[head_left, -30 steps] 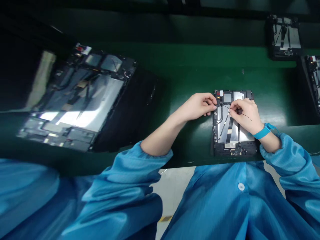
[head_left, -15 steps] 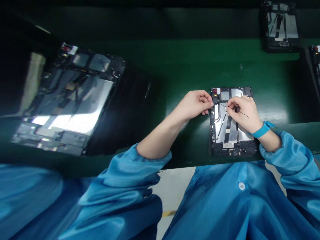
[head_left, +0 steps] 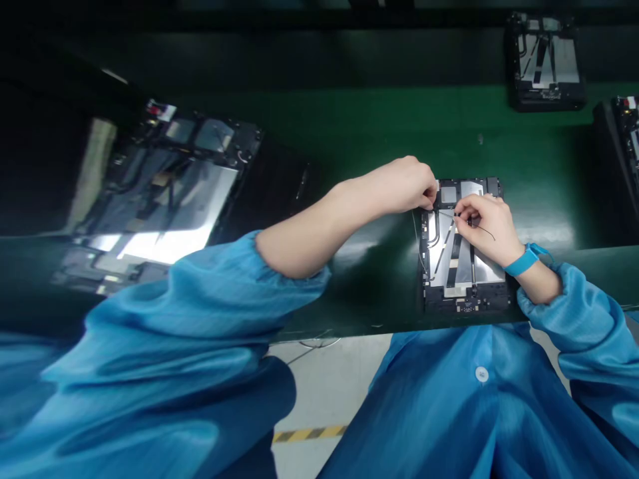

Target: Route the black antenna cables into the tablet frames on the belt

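Note:
A tablet's open rear frame (head_left: 462, 269) lies on the green belt, with silver foil panels, black strips and a black border. My right hand (head_left: 486, 229) sits over its upper part, its fingertips pinching a thin black cable (head_left: 483, 230). My left hand (head_left: 407, 186) rests at the frame's upper left corner, fingers gathered against the edge. What those fingers grip is hidden. A thin wire (head_left: 415, 233) runs down beside the frame's left edge. A blue wrist strap (head_left: 524, 261) circles my right wrist.
Further tablet frames (head_left: 544, 63) stand along the green belt (head_left: 349, 123) at the upper right. A large, blurred tablet frame (head_left: 164, 176) lies at the left. Below the belt's edge is a grey floor with a yellow and black stripe (head_left: 309, 434).
My left hand and forearm have moved up and to the right, reaching further over the frame's top left corner. My right hand stays on the cable. The frames on the belt have shifted slightly in view.

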Tool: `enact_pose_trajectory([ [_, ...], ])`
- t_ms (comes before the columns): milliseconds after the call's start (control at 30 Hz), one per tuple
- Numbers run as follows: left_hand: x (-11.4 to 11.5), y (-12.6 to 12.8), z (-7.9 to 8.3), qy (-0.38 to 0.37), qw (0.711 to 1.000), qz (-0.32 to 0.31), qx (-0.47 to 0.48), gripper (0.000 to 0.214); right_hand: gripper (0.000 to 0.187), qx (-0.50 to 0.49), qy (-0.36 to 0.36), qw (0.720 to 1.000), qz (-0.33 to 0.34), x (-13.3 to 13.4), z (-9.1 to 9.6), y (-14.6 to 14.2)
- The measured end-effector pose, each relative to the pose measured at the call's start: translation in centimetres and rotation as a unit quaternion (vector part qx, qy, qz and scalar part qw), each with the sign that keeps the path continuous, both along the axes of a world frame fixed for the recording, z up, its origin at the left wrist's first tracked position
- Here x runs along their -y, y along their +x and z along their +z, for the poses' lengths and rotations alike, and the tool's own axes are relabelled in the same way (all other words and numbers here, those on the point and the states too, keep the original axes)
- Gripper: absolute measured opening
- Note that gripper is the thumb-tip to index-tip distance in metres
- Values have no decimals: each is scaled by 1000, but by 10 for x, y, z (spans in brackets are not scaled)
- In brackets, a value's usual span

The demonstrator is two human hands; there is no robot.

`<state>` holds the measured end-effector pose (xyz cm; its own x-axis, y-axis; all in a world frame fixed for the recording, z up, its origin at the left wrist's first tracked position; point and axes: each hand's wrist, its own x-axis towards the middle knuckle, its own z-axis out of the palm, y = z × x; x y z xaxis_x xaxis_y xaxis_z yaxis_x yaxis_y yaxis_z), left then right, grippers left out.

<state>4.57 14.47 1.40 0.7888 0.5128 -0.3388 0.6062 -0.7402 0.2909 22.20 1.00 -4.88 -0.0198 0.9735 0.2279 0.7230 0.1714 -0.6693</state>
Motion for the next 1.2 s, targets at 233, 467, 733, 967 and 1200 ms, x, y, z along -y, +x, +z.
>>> enact_pose_trajectory([
  [233, 8, 12, 9, 52, 995, -13, -88, 22, 13, 31, 19, 999, 17, 4, 7, 6],
  [467, 57, 11, 17, 64, 994, 86, -29, 25, 15, 56, 21, 993, -100, -2, 21, 38],
  [733, 105, 31, -15, 61, 977, 205, 27, 33, 18, 173, 40, 984, 27, -6, 19, 38],
  [967, 102, 25, -17, -20, 958, 263, 113, 11, 12, -14, -19, 1000, 14, 5, 14, 57],
  [1200, 92, 30, -22, 50, 956, 207, 202, 27, 11, -183, -78, 978, -70, -3, 6, 63],
])
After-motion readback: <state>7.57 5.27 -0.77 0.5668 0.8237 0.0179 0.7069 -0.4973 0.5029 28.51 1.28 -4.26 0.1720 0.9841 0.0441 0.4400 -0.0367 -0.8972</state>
